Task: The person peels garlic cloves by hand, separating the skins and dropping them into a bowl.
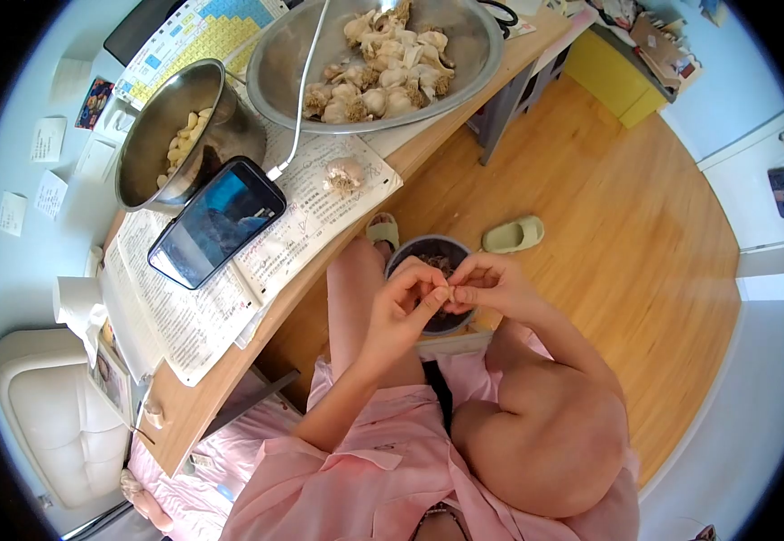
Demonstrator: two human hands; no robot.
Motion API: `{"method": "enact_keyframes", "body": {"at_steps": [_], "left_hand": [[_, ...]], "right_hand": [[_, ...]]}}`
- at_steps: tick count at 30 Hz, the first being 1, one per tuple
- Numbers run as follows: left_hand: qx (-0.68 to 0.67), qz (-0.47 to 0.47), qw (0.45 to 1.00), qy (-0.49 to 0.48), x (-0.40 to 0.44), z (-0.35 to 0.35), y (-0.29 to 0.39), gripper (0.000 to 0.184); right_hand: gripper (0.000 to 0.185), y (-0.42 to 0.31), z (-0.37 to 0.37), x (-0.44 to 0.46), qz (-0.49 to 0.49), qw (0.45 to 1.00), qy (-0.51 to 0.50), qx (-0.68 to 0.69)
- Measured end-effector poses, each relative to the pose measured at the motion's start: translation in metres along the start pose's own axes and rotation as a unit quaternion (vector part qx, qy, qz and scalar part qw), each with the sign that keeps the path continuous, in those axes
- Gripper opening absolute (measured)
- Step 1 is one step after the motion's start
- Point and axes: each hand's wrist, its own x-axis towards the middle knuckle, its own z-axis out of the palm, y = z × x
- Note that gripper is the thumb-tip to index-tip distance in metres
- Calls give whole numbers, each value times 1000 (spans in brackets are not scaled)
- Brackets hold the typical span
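My left hand [407, 302] and my right hand [491, 287] meet fingertip to fingertip, both pinching a small pale garlic clove [447, 291] that the fingers mostly cover. Directly below them, a dark round bin [406, 247] on the floor holds brownish garlic skins [437, 258]. On the desk, a wide metal basin [275, 68] contains many unpeeled garlic bulbs [396, 77]. Beside it, a steel pot [230, 135] has peeled cloves [182, 149] inside. One garlic bulb [344, 176] lies alone on an open book [306, 212].
A phone [218, 223] leans against the pot, with a white cable [309, 77] running across the basin. The wooden desk's edge [288, 320] passes left of my hands. One green slipper [514, 234] lies on the floor. A tissue roll [78, 300] stands by the wall.
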Motion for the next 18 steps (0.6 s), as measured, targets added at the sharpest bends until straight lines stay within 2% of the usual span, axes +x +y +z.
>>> {"method": "enact_keyframes", "body": {"at_steps": [2,5,8,11,14,18], "left_hand": [[88,34,995,20,2,-4,-7,4],[120,40,992,17,4,3,-3,4],[102,45,994,22,8,4,-5,3],[21,13,999,26,9,4,-5,4],[-38,-32,998,47,9,3,-13,7],[-103,-70,990,61,8,0,-23,8]], "right_hand": [[23,-4,3,-1,-123,981,28,-149],[26,-23,16,-9,-134,957,66,-250],[23,-20,10,-9,-199,929,64,-305],[16,-21,13,-8,-139,964,89,-207],[14,-7,9,-2,-114,989,92,-36],[17,-9,8,0,-68,992,103,-12]]}}
